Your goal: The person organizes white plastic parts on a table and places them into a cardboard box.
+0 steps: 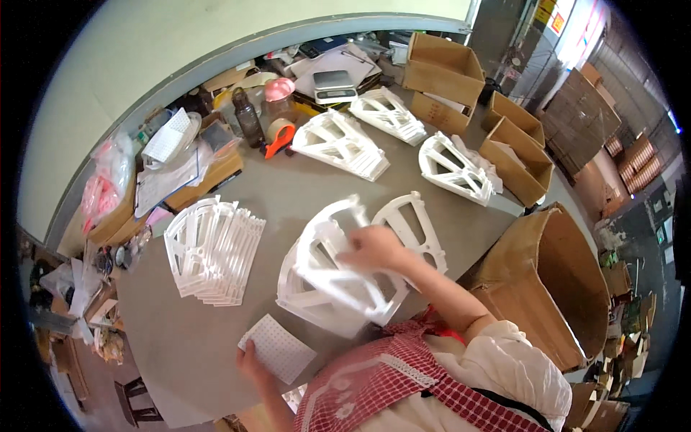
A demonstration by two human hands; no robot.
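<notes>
My left hand (253, 366), at the near edge of the table, is closed on the edge of a white sheet (279, 348) printed with rows of small dots. My right hand (376, 249) is closed on a white fan-shaped plastic frame (335, 279); both are smeared by motion, and the exact finger placement is hard to make out. The held frame tilts over other frames of the same shape, which lie partly hidden beneath it. Another white frame (421, 227) lies just right of my right hand.
A fanned stack of white frames (214, 252) lies at left, with further stacks (342, 144) toward the back. A large open carton (540, 281) stands at right, smaller cardboard boxes (445, 66) behind. A scale (335, 85), dark bottle (247, 117) and orange tape dispenser (279, 140) line the far side.
</notes>
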